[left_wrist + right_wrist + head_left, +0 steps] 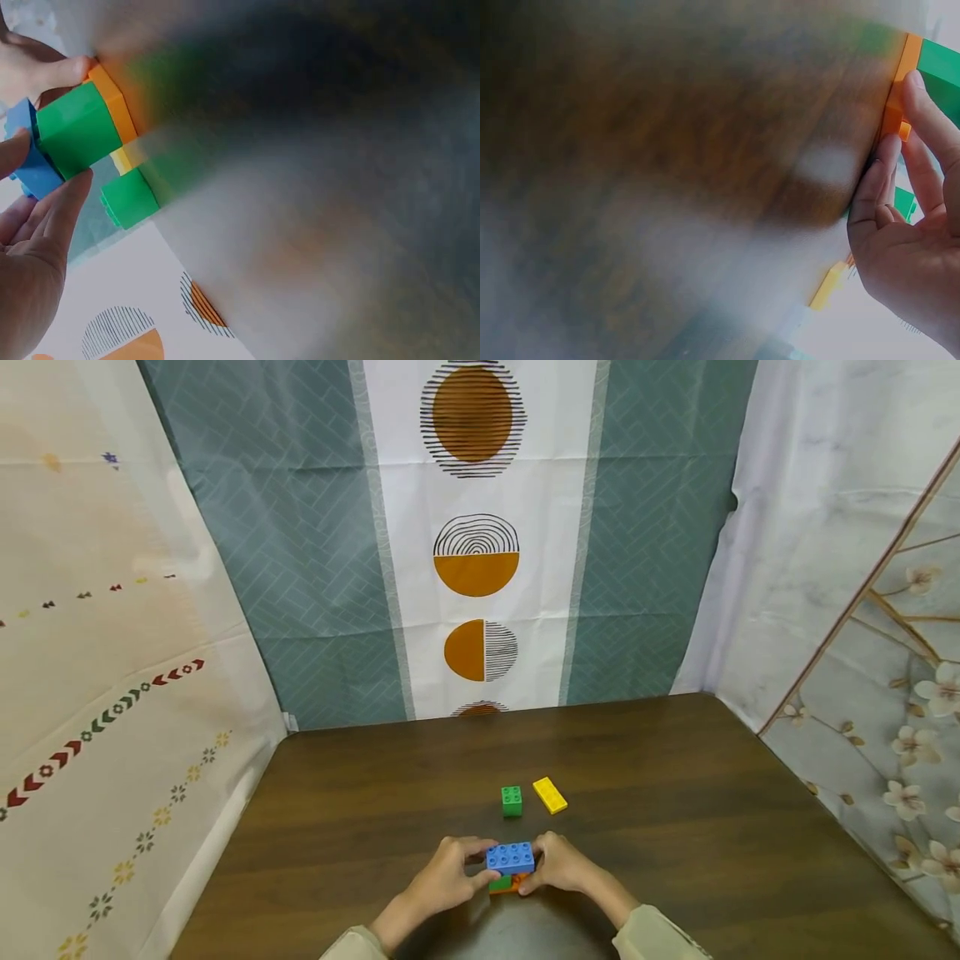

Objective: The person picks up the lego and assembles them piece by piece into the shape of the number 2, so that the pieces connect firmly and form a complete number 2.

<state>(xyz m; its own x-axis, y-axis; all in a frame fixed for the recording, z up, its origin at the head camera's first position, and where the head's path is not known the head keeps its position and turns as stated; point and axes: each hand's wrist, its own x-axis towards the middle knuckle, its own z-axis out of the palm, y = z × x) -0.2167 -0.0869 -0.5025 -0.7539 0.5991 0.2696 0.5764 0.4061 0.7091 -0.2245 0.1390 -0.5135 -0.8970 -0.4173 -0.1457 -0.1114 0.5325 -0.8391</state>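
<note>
Near side of the dark wood table [360, 777]: two hands busy with some toy bricks, blue brick [510, 857] up top.

Closest in are pale sleeves [660, 933], then the hands either side of the blue brick: left hand [442, 877] pinching its left end, right hand [568, 865] to its right, gripping the orange plate [114, 105] down below it. Right under the blue brick there's a big green brick [79, 129] on that plate; can't tell if blue is fully pressed on. Beyond the blue brick sits a small green brick [512, 802], with a yellow plate [550, 795] beyond and a bit right. Way behind it hangs a circle-print cloth [476, 489].
</note>
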